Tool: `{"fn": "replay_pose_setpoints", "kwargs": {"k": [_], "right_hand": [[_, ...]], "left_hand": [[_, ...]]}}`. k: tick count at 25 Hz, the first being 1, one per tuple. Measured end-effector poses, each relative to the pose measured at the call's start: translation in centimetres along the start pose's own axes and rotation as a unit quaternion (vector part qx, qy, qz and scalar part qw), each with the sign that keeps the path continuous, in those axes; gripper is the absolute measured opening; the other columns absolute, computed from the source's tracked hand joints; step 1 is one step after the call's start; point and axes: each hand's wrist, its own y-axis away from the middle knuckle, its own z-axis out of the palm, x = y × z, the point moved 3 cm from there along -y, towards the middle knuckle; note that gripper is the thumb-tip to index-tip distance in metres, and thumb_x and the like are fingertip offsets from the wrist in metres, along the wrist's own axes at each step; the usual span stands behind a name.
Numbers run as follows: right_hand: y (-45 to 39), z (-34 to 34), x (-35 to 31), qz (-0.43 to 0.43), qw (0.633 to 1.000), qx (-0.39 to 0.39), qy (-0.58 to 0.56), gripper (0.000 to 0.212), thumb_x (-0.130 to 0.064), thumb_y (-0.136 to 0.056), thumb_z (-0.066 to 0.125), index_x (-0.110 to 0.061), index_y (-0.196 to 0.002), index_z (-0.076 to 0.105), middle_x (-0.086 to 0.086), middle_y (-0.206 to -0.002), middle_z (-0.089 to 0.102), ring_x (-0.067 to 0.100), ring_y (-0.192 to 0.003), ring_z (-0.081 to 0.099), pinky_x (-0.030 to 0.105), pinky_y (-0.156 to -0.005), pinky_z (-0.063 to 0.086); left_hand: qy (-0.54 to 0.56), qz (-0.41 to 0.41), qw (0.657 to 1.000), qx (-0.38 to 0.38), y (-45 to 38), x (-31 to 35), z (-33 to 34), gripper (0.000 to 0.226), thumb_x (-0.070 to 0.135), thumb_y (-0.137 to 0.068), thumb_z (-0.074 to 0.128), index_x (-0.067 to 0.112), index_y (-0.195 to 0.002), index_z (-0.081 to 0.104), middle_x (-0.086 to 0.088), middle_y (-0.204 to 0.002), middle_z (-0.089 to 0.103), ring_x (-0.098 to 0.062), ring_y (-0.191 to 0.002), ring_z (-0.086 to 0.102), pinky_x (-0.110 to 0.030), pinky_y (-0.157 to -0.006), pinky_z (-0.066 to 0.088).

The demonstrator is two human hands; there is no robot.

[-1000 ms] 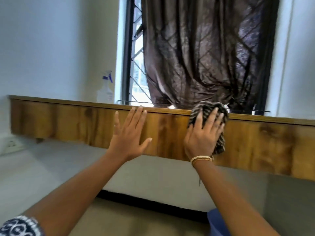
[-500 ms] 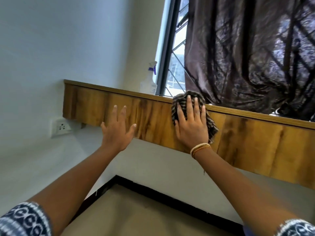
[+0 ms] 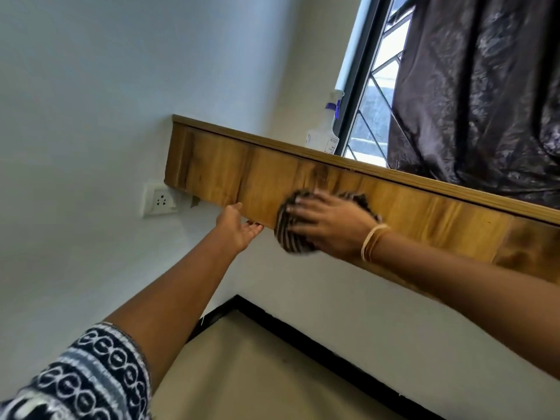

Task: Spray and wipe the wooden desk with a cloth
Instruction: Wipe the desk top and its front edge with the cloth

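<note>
The right hand (image 3: 328, 224) lies flat with fingers spread, pressing a dark striped cloth (image 3: 292, 230) against the front face of the wooden bench (image 3: 424, 212). The cloth is bunched and blurred; most of it sits under the palm, with a rumpled edge showing above the knuckles and a rounded fold hanging past the board's lower edge. Thin bangles (image 3: 373, 241) ring the wrist. The left hand (image 3: 238, 225) is open, palm turned up, its fingertips at the bench's underside; whether they touch the wood cannot be told. A patterned dark-and-white sleeve (image 3: 91, 380) covers the upper left arm, cut off by the frame's corner. The bench front is glossy, golden-brown with dark grain patches, and its top surface is hidden from this low angle. A translucent spray bottle (image 3: 324, 134) stands on it by the window frame (image 3: 356, 86), its base hidden behind the edge. A shiny, crinkled dark curtain (image 3: 478, 92) hangs at right. A white wall socket (image 3: 160, 200) sits beneath the bench's left end.
</note>
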Motion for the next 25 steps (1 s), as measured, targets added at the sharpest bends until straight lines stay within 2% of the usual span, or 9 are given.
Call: {"fn": "replay_pose_setpoints", "kwargs": {"k": [3, 6, 10, 13, 15, 18, 21, 23, 25], "right_hand": [[-2.8, -2.4, 7.0, 0.169, 0.985, 0.026, 0.035, 0.049, -0.041, -0.097, 0.038, -0.021, -0.140, 0.052, 0.017, -0.150, 0.045, 0.040, -0.139, 0.039, 0.056, -0.115, 0.028], [-4.4, -1.9, 6.0, 0.256, 0.966, 0.033, 0.027, 0.053, -0.037, -0.098, 0.041, -0.017, -0.147, 0.042, 0.020, -0.154, 0.037, 0.044, -0.143, 0.031, 0.055, -0.117, 0.024], [-6.4, 0.5, 0.0, 0.144, 0.989, 0.036, -0.023, 0.054, -0.034, -0.090, 0.057, -0.015, -0.140, 0.052, 0.019, -0.153, 0.040, 0.042, -0.142, 0.033, 0.055, -0.117, 0.021], [-7.4, 1.2, -4.0, -0.025, 0.994, -0.097, -0.041, 0.056, -0.038, -0.098, 0.046, -0.023, -0.151, 0.037, 0.009, -0.162, 0.023, 0.032, -0.150, 0.016, 0.048, -0.121, 0.005], [-9.3, 0.1, -1.1, -0.002, 0.998, -0.068, -0.011, 0.055, -0.041, -0.101, 0.039, -0.027, -0.153, 0.030, 0.006, -0.164, 0.018, 0.029, -0.152, 0.012, 0.047, -0.121, 0.004], [-12.5, -1.5, 5.2, 0.164, 0.986, -0.007, 0.027, 0.053, -0.043, -0.103, 0.030, -0.027, -0.154, 0.031, 0.009, -0.164, 0.018, 0.034, -0.151, 0.012, 0.048, -0.121, 0.005], [-13.7, -0.8, 4.0, 0.231, 0.973, -0.005, 0.015, 0.055, -0.038, -0.102, 0.030, -0.022, -0.154, 0.030, 0.014, -0.164, 0.014, 0.037, -0.151, 0.010, 0.050, -0.121, 0.004], [-13.6, 0.2, 0.5, 0.190, 0.981, -0.013, -0.031, 0.056, -0.040, -0.100, 0.036, -0.019, -0.152, 0.034, 0.015, -0.163, 0.017, 0.038, -0.150, 0.013, 0.051, -0.121, 0.004], [-12.9, 1.5, -3.4, 0.076, 0.993, -0.067, -0.062, 0.057, -0.041, -0.099, 0.042, -0.021, -0.152, 0.035, 0.013, -0.163, 0.019, 0.036, -0.150, 0.014, 0.051, -0.121, 0.005]], "left_hand": [[0.032, -0.026, 0.999, -0.018, -1.1, -0.2, -0.9, 0.053, 0.029, -0.106, 0.035, 0.006, -0.152, 0.023, -0.020, -0.154, 0.033, -0.037, -0.140, 0.037, -0.049, -0.118, 0.027], [0.049, -0.037, 0.997, -0.037, -2.8, 0.4, -2.2, 0.060, 0.040, -0.105, 0.032, 0.005, -0.153, 0.022, -0.019, -0.157, 0.028, -0.038, -0.143, 0.032, -0.052, -0.118, 0.024], [0.081, -0.035, 0.994, -0.058, -4.6, 1.4, -3.6, 0.065, 0.046, -0.103, 0.032, 0.000, -0.149, 0.029, -0.023, -0.152, 0.036, -0.040, -0.140, 0.036, -0.055, -0.114, 0.028], [0.094, -0.027, 0.994, -0.056, -5.2, 2.0, -4.2, 0.065, 0.047, -0.103, 0.031, -0.002, -0.146, 0.034, -0.023, -0.149, 0.040, -0.038, -0.137, 0.040, -0.052, -0.108, 0.035], [0.094, -0.028, 0.994, -0.054, -5.3, 2.3, -4.2, 0.065, 0.047, -0.103, 0.033, -0.003, -0.145, 0.035, -0.024, -0.147, 0.041, -0.039, -0.136, 0.041, -0.052, -0.108, 0.036], [0.104, -0.037, 0.993, -0.052, -5.6, 2.4, -4.3, 0.065, 0.048, -0.102, 0.035, -0.003, -0.143, 0.036, -0.025, -0.147, 0.041, -0.042, -0.137, 0.039, -0.056, -0.114, 0.029], [0.109, -0.037, 0.992, -0.051, -5.9, 2.2, -4.5, 0.065, 0.049, -0.102, 0.035, -0.003, -0.140, 0.039, -0.026, -0.142, 0.046, -0.043, -0.133, 0.043, -0.057, -0.111, 0.033], [0.115, -0.039, 0.991, -0.051, -6.3, 2.2, -4.6, 0.066, 0.049, -0.102, 0.033, -0.003, -0.142, 0.039, -0.027, -0.141, 0.047, -0.043, -0.132, 0.044, -0.056, -0.109, 0.035], [0.118, -0.043, 0.990, -0.062, -6.2, 2.1, -4.7, 0.070, 0.052, -0.102, 0.027, -0.004, -0.144, 0.038, -0.028, -0.143, 0.046, -0.042, -0.132, 0.044, -0.054, -0.104, 0.037]]}}
